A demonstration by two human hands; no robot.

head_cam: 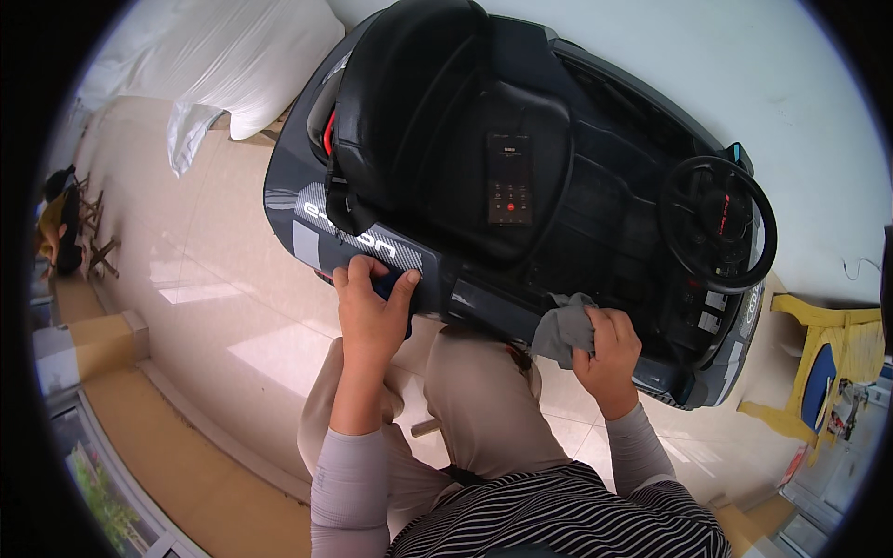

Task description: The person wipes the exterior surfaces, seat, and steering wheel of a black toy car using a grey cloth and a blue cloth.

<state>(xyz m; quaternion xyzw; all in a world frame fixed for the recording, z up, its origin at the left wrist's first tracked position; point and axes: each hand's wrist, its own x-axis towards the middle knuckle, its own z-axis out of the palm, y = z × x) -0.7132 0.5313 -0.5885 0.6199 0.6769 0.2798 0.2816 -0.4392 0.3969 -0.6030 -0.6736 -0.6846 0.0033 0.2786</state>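
Note:
A black and grey ride-on toy car [488, 300] stands in front of me, its seat [446, 139] to the left and its steering wheel [718, 223] to the right. My left hand [370, 300] is at the rear side panel, below the striped decal [398, 252], with fingers bent round something dark, perhaps a cloth or part of the car; its hold is unclear. In my right hand [610, 345] is a crumpled grey cloth [564, 331], at the near side of the car by the footwell. A smartphone [510, 181] with a lit screen lies on the seat.
White sheeting [237, 63] covers something at the upper left. A yellow wooden chair [802, 370] stands at the right. Beyond the car is a pale wall [788, 84]. Another person [59, 223] is at the far left, near folding stools [103, 254]. Below them runs a tan ledge [181, 460].

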